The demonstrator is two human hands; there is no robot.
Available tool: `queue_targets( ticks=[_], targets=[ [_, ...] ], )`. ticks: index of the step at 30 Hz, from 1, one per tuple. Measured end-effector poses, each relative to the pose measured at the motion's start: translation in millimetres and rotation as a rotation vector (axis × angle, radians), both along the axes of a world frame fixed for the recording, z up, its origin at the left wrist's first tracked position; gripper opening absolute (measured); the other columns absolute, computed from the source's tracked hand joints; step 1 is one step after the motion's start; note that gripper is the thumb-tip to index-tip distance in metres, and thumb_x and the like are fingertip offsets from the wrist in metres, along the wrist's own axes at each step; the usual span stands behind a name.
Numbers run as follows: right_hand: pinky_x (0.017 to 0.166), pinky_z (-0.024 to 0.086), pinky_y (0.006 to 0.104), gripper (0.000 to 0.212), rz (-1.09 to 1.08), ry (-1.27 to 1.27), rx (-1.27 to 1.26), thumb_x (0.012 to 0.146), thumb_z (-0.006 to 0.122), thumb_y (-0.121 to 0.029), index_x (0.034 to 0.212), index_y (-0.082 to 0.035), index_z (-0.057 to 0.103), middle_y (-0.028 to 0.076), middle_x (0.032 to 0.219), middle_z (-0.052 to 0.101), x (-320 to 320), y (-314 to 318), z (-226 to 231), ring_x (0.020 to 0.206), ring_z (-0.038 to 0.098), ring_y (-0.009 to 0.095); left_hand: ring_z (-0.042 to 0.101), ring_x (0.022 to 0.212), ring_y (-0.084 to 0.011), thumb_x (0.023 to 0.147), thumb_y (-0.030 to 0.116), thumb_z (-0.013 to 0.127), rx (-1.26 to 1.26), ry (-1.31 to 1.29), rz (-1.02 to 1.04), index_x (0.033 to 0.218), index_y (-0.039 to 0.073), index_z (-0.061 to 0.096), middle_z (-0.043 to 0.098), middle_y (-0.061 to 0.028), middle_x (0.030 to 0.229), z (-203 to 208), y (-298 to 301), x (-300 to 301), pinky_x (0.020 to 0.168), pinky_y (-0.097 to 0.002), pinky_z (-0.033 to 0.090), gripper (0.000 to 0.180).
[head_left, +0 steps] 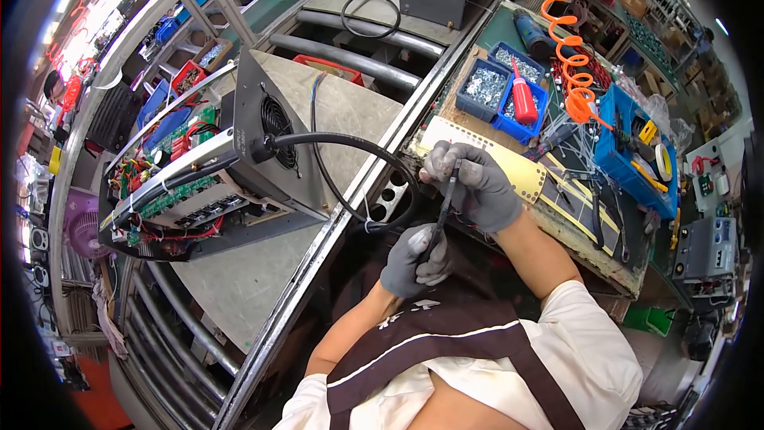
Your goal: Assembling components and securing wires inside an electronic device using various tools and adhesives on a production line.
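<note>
pinched a slim, dark, rod-like tool [449, 197] in the grip of grey-gloved left hand [416, 260] below and grey-gloved right hand [481, 191] above, best steadied clear of the looped black cable [342, 138].

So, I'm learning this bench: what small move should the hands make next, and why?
Probably let the right hand release the slim dark object, leaving it in the left hand: both hands grip it, so neither is free for the small metal parts in the blue-grey bin.

slim dark item [449, 197]: partly covered | grey box [434, 1]: top cropped
</note>
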State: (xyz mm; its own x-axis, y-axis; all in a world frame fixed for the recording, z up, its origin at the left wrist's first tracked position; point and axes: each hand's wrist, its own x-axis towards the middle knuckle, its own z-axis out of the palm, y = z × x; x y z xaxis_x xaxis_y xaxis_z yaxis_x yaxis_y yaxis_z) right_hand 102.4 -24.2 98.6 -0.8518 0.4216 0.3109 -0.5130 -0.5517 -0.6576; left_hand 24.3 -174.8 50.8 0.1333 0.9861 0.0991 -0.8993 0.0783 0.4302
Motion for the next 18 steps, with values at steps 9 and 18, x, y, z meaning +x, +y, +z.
queue_targets(
  ticks=[9,18],
  targets=[
    [0.085,0.042,0.0336,0.022,-0.516,-0.059,0.181,0.089,0.059,-0.026,0.092,-0.005,0.062,0.006,0.093,0.056,-20.7,-21.5,3.2,0.089,0.052,0.019,0.025,0.035,-0.0071,0.093,0.035,0.050,0.041,-0.231,-0.071,0.074,0.006,0.047,0.034,0.0029,0.047,-2.8,3.5,-3.3,0.036,-0.0226,0.025,0.035],
    [0.077,0.048,0.0255,0.056,-0.583,-0.197,0.054,0.095,0.053,-0.030,0.136,0.001,0.033,0.012,0.100,0.063,-20.6,-13.1,0.6,0.083,0.060,0.014,0.032,0.032,-0.0054,0.092,0.038,0.050,0.091,-0.284,-0.028,0.072,0.010,0.046,0.033,0.0052,0.042,0.6,11.8,-5.7,0.032,-0.0216,0.028,0.035]
  ],
)
